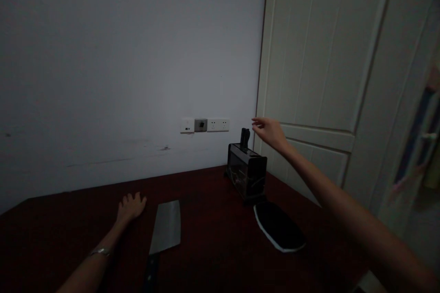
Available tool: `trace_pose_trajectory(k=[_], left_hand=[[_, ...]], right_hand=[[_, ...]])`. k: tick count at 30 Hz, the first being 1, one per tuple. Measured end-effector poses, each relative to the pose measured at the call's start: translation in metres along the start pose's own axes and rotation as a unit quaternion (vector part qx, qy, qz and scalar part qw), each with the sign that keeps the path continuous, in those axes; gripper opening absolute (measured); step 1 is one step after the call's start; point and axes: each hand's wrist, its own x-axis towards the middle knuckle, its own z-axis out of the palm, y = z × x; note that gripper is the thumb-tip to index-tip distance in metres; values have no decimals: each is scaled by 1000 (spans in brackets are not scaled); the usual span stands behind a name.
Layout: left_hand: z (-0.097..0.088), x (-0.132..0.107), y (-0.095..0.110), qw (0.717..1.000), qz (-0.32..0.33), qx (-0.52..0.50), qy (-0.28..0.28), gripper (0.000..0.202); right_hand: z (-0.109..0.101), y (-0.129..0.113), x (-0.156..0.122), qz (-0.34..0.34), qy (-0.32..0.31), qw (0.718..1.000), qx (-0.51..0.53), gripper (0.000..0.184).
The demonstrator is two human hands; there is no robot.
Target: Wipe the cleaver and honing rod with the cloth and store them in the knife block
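My left hand (131, 207) lies on the dark red table with its fingers spread, left of a cleaver (167, 226) and apart from it. The cleaver rests flat, its broad blade pointing away from me and its black handle towards me. My right hand (268, 129) is raised in the air with the fingers stretched loosely to the left and nothing visible in them. Just left of and below it, black handles (245, 137) stick up out of a dark knife block (246, 171). My right hand does not appear to touch them.
A black oval thing with a white edge (280, 226) lies in front of the block; its kind is unclear. Behind the table (206, 219) is a pale wall with sockets (218, 124). A white panelled cabinet (312, 68) stands along the right side.
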Motion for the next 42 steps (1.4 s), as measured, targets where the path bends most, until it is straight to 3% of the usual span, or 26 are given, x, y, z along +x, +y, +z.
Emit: trace_pose_trajectory(k=[4,8,13,19,28,42], left_hand=[[-3,-3,2,1000,1,5,10,58],[-4,-2,2,1000,6,17,2,58],[-4,-2,1,1000,6,22,-11,59],[-9,-6,4,1000,5,28,-7,58],[-12,-8,5,999,13,32,-16,58],[-6,-3,2,1000,14,18,9,57]], right_hand=[[5,17,62,56,-26,998,-1,36],[26,33,89,114,-118,986,18,35],[56,49,87,163,-217,961,52,41],[77,60,76,206,-268,938,79,48],[85,65,74,230,-275,929,94,47],[81,62,80,225,-242,943,47,35]])
